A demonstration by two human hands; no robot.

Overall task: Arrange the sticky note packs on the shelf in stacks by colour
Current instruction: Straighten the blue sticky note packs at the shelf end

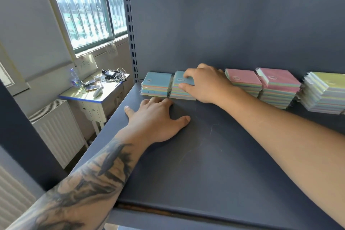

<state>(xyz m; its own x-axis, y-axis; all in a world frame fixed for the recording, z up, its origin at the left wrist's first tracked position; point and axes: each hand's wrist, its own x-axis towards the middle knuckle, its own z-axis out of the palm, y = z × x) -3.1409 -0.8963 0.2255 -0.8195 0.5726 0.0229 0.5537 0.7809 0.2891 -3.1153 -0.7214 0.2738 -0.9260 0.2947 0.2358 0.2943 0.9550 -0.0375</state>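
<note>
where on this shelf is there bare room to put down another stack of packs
The wide front of the shelf is bare, bordered by the left hand and the right forearm. The back row is crowded: two blue stacks, the right hand gripping the second's top pack, two pink stacks, and a green stack nearly side by side.

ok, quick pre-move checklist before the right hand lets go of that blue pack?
1. Right hand holds the top blue pack: ok.
2. Pack square on second blue stack: not ok, sits skewed.
3. Left hand flat on shelf, fingertips at stack fronts: ok.
4. First blue stack tidy: ok.
5. Pink stacks kept apart from blue: ok.
6. Green stack aligned: not ok, packs fanned.
</note>
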